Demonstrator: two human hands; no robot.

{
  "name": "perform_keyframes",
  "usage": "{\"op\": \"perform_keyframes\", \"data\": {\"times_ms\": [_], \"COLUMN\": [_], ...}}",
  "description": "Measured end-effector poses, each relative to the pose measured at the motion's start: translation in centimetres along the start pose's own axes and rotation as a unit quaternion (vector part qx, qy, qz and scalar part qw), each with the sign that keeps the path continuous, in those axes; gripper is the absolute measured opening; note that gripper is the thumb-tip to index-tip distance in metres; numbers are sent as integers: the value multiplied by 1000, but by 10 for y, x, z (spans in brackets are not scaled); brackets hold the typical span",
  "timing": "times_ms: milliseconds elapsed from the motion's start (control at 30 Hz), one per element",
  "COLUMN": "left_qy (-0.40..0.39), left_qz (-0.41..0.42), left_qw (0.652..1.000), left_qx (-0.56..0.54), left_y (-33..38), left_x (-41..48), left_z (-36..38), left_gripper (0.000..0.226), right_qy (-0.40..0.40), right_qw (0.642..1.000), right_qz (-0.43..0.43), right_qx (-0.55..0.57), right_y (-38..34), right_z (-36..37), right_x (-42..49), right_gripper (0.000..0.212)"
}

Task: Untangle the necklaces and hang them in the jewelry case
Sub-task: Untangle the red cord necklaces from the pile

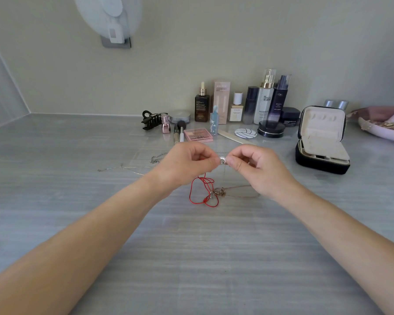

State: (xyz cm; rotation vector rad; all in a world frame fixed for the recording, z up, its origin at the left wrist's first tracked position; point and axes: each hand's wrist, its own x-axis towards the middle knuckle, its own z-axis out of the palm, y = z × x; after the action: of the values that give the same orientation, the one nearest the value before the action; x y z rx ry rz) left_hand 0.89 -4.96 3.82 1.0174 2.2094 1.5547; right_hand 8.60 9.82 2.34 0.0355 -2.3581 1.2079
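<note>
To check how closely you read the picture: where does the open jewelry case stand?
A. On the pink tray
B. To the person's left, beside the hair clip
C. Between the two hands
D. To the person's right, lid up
D: the jewelry case stands on the counter, right of the right hand, its lid raised.

Both bare forearms reach forward, the left hand (187, 163) and right hand (255, 165) pinched fingertip to fingertip.

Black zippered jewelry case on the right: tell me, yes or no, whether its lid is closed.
No: the black zippered jewelry case stands open, its lid upright and showing the cream lining inside.
</note>
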Motion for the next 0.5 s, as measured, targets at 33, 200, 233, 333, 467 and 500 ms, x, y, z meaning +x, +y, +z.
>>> {"op": "perform_keyframes", "data": {"times_ms": [33, 200, 233, 333, 467, 500], "left_qy": [7, 24, 26, 24, 27, 29], "left_qz": [5, 16, 18, 22, 19, 15], "left_qw": [1000, 999, 999, 999, 999, 999], "left_qx": [-3, -20, -25, -38, -35, -33], "left_y": [0, 1, 0, 0, 0, 0], "left_x": [0, 0, 0, 1, 1, 0], "left_z": [0, 2, 2, 4, 4, 4], "left_gripper": [16, 18, 18, 19, 18, 17], "right_qy": [1, -10, -12, -11, 13, 18], "right_qw": [1000, 998, 998, 997, 997, 997], "right_qz": [3, 31, 35, 40, 36, 35], "right_qx": [9, 55, 57, 58, 61, 62], "right_y": [0, -2, -2, -2, -1, -1], "right_z": [0, 1, 2, 6, 5, 4], "right_x": [0, 0, -1, -2, -1, -1], "right_gripper": [20, 11, 12, 12, 10, 13]}}
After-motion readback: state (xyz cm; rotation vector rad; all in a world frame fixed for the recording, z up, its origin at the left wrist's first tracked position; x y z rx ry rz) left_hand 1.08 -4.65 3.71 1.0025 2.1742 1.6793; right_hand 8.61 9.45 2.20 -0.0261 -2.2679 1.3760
